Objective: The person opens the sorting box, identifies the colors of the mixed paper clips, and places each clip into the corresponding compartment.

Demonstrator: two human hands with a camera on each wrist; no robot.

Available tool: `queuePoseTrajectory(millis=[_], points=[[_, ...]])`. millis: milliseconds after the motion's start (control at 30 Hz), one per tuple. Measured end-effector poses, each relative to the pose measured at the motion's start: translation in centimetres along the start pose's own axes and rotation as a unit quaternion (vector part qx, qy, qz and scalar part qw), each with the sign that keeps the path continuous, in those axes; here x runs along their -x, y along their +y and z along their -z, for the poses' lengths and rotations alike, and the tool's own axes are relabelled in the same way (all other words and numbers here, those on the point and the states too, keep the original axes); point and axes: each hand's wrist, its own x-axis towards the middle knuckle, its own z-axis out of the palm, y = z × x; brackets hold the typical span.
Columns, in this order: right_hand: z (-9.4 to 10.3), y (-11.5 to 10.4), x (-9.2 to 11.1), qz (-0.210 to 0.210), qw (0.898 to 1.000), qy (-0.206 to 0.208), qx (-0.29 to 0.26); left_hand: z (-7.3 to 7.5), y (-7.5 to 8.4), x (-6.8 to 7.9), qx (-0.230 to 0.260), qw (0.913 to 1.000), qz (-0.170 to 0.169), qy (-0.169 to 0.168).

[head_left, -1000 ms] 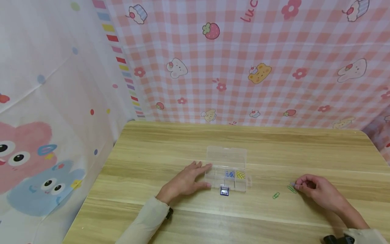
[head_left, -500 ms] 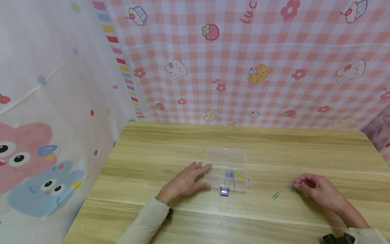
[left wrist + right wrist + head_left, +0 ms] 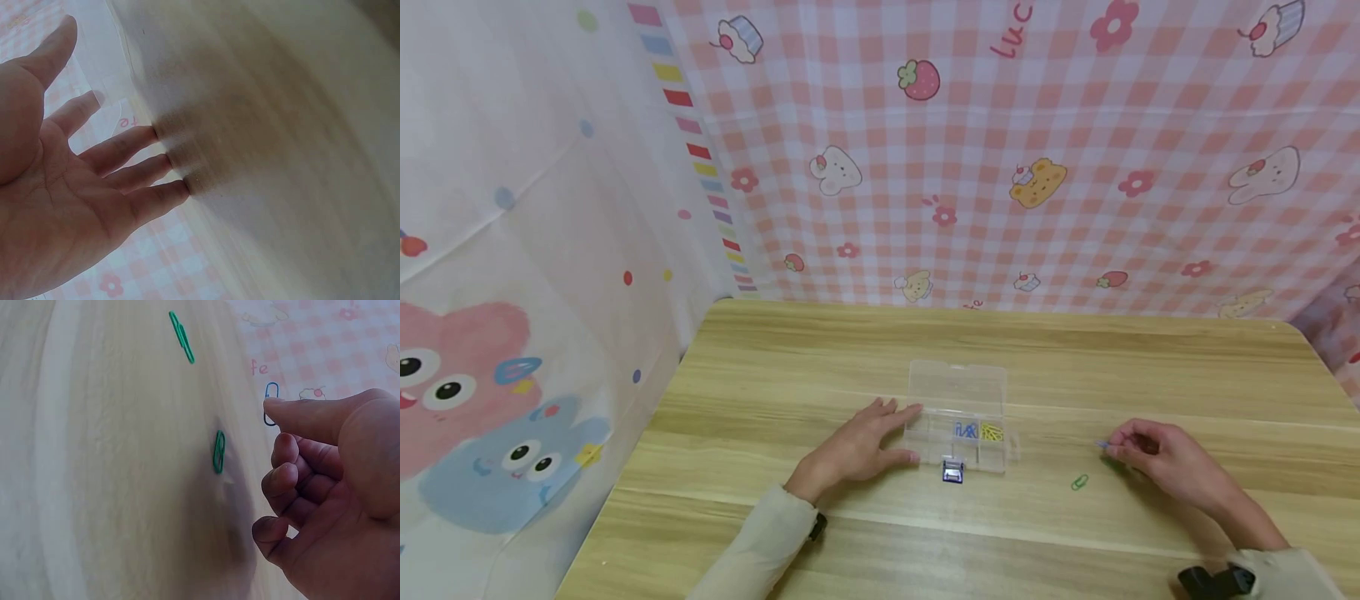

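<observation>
Between thumb and fingertips my right hand (image 3: 1168,462) pinches a blue paper clip (image 3: 270,404), lifted above the table. Two green paper clips lie below it in the right wrist view: one (image 3: 219,452) near the hand, the other (image 3: 182,337) farther off. In the head view the hand covers the nearer one. My left hand (image 3: 853,446) rests with spread fingers at the left side of a clear compartment box (image 3: 992,457), thumb and index finger at its edge. The box's lid stands open behind. Blue paper clips (image 3: 966,430) and yellow paper clips (image 3: 992,432) fill two back compartments.
A small dark-blue-edged clear piece (image 3: 952,471) sits at the box's front edge. The wooden table (image 3: 820,350) runs back to a pink checked cloth (image 3: 880,217). Another printed cloth (image 3: 550,250) hangs at the left.
My right hand has moved left and slightly up with the blue paper clip, and now covers the nearer green clip in the head view. My left hand stays in place.
</observation>
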Motion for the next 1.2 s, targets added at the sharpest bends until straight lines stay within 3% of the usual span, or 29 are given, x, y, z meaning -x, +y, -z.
queuePoseTrajectory(millis=[667,1200], points=[[-2.4,-4.4,-3.3,0.03,0.998,-0.047,-0.043,0.0,-0.1,0.0,-0.003,1.0,0.003,0.001],[-5.0,-7.4,-5.6,0.051,0.995,-0.079,-0.04,0.1,0.0,0.1,0.0,1.0,0.0,-0.003]])
